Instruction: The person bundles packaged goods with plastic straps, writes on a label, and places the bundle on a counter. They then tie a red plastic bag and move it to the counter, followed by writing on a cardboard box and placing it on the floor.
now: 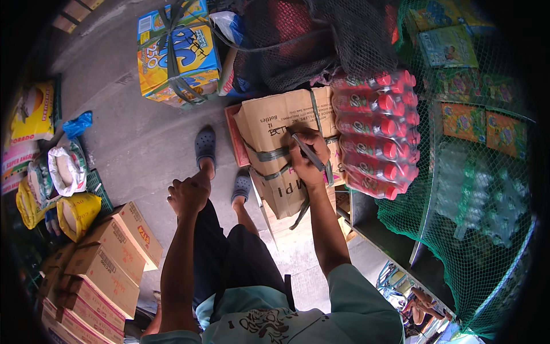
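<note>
A dark marker pen [308,151] is gripped in my right hand [310,157], its tip on a brown cardboard carton [270,116] bound with dark plastic strapping. Fresh handwritten letters show beside the tip. My left hand [187,194] hangs above the floor near my leg, its fingers curled; whether anything is inside them cannot be told. Against the carton's right side lies a shrink-wrapped pack of red-capped drink bottles [376,133]. Beyond the carton are black net bags [292,47] with red contents and a strapped yellow and blue juice carton [178,51].
Open sacks of grain [66,170] and stacked cardboard boxes [107,253] line the left side. Green netting [429,223] covers shelves of goods on the right. My feet in clogs [205,144] stand on the concrete floor [129,116]. Other people's limbs show at the lower edges.
</note>
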